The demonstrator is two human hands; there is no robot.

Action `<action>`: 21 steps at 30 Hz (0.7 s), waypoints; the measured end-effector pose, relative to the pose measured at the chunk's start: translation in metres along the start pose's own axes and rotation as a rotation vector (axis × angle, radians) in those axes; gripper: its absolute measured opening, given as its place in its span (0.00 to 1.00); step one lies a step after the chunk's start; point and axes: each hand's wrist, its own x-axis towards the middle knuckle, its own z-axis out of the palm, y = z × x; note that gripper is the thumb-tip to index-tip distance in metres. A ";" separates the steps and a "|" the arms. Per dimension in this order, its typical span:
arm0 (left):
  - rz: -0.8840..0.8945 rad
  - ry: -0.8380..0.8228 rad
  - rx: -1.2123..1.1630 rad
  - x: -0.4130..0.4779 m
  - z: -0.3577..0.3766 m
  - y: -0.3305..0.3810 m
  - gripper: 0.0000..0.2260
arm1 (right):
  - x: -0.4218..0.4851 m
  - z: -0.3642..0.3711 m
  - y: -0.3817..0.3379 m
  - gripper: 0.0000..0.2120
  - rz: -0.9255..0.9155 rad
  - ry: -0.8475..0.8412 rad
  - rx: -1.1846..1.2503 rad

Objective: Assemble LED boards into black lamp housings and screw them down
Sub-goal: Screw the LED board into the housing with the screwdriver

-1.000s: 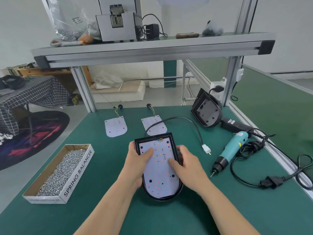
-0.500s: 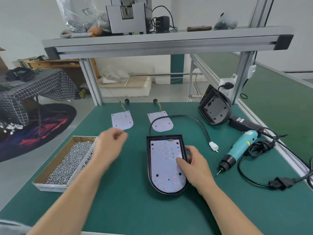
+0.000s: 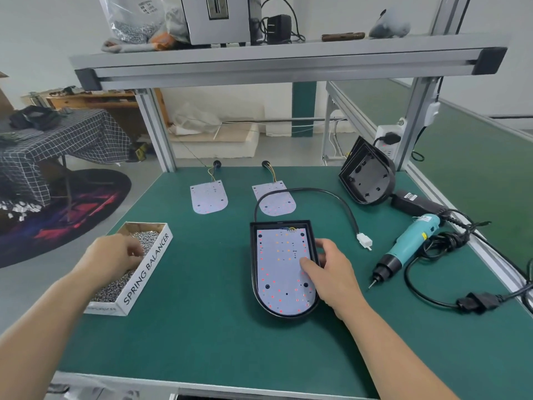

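My right hand [image 3: 331, 272] grips the right rim of the black lamp housing [image 3: 253, 269], thumb pressed on the LED board [image 3: 278, 272] seated inside it. The housing lies flat near the middle of the counter [image 3: 202, 327]. My left hand [image 3: 115, 258] reaches into the screw box [image 3: 148, 268] at the left edge, fingers curled down among the screws [image 3: 114, 288]; I cannot tell whether they pinch one. The electric screwdriver [image 3: 409, 243] lies toward the right edge, apart from the housing. The left spare board [image 3: 208, 197] and right spare board [image 3: 275, 201] lie toward the far edge. Empty housings [image 3: 366, 180] lean at the far right corner.
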 end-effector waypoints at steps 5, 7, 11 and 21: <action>-0.005 0.153 -0.090 -0.002 0.006 -0.005 0.10 | 0.000 0.000 0.002 0.14 -0.004 0.006 0.000; -0.001 0.200 -0.123 -0.004 0.004 -0.005 0.09 | 0.000 0.000 0.002 0.14 -0.001 0.006 0.000; -0.024 0.221 -0.194 -0.006 -0.001 -0.004 0.06 | 0.000 0.000 0.003 0.15 0.001 0.008 0.002; -0.120 0.183 -0.447 -0.009 -0.002 -0.006 0.08 | -0.001 0.001 0.001 0.14 -0.005 0.007 0.011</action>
